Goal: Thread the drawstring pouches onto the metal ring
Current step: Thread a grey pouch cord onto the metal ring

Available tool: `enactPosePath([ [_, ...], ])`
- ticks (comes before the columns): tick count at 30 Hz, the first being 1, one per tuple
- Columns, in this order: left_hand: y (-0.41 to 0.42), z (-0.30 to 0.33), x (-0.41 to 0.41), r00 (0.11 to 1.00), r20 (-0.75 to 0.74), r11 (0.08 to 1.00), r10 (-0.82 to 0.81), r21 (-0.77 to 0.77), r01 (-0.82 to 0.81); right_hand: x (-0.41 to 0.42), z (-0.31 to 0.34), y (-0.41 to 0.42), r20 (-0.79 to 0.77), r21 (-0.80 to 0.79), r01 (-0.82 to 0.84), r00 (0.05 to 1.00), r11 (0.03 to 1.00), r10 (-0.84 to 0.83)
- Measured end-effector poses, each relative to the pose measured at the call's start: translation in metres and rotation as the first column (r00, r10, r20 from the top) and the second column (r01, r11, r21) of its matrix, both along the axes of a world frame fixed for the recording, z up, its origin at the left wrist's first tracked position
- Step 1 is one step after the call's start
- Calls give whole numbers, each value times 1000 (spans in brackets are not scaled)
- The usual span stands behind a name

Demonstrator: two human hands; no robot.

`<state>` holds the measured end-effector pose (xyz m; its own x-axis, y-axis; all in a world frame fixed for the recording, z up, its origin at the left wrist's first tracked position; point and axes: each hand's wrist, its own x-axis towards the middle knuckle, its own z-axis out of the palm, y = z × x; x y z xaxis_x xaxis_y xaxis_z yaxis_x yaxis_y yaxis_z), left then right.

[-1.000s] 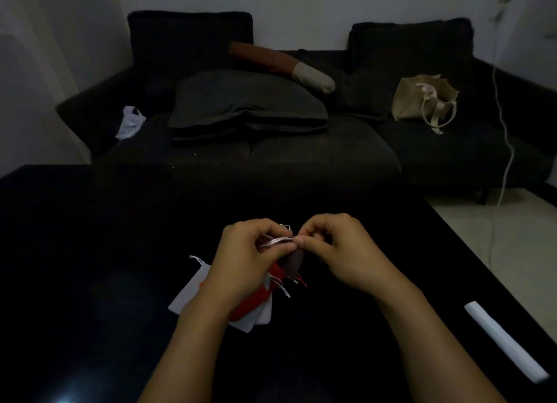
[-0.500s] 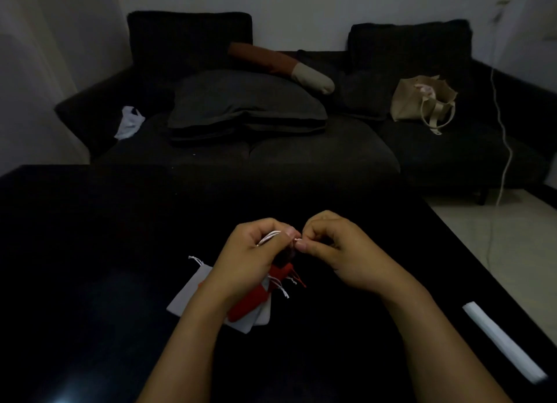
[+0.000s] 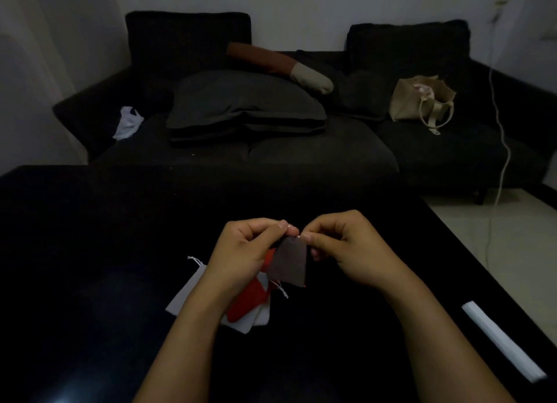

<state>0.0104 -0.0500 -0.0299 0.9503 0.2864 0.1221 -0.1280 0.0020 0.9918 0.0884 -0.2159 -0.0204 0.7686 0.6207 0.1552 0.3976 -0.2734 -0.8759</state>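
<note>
Where the two hands meet above the black table (image 3: 90, 252), the curled fingers (image 3: 281, 225) of the left hand (image 3: 244, 252) and those of the right hand (image 3: 349, 249) pinch the top of a dark brown pouch (image 3: 289, 264), which hangs between them. A small glint at that pinch may be the metal ring (image 3: 298, 236); it is too small to tell. Red pouches (image 3: 250, 300) and white pouches (image 3: 187, 291) lie on the table under the left wrist, with a white strip (image 3: 503, 341) well apart to the right.
</note>
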Motion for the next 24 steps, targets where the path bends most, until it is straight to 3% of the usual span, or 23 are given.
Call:
enactPosePath([
  [8,1,2,-4,1000,9,999,18,28,-18,-10,8,1,21,45,9,1000,999,-10],
  [12,0,3,-4,1000,9,997,20,71,-20,-9,9,2,63,160,9,998,987,-19],
  [21,2,12,-14,993,-17,954,-113,279,113,-8,8,-1,211,64,-7,978,998,-6],
  [24,0,13,-13,998,2,989,-69,130,68,-10,11,0,127,220,-5,992,976,-23],
])
